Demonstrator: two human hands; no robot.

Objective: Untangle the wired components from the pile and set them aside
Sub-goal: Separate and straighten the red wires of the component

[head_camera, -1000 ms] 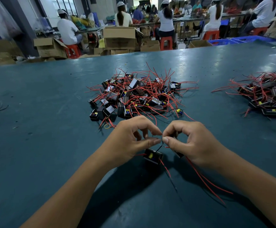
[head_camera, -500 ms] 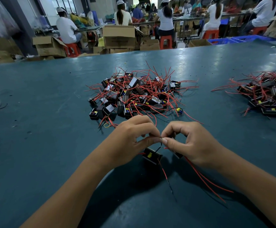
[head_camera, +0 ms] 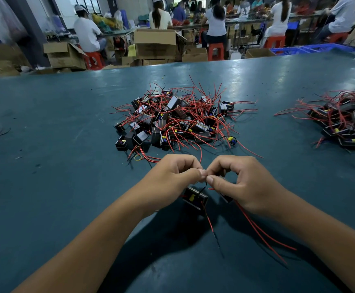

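Little had changed from half a second earlier. Left hand [head_camera: 173, 176] and right hand [head_camera: 243, 182] stayed fingertip to fingertip above the table [head_camera: 51, 187], each pinching thin wire between thumb and forefinger, other fingers curled. One black component [head_camera: 195, 198] hung just below the left thumb as before, its red lead [head_camera: 210, 224] trailing toward the camera. A second component [head_camera: 225, 197] sat mostly hidden under the right palm, two red wires [head_camera: 263, 233] running out right. Main pile [head_camera: 173, 121] was behind the hands, unmoved; sorted pile [head_camera: 345, 123] far right.
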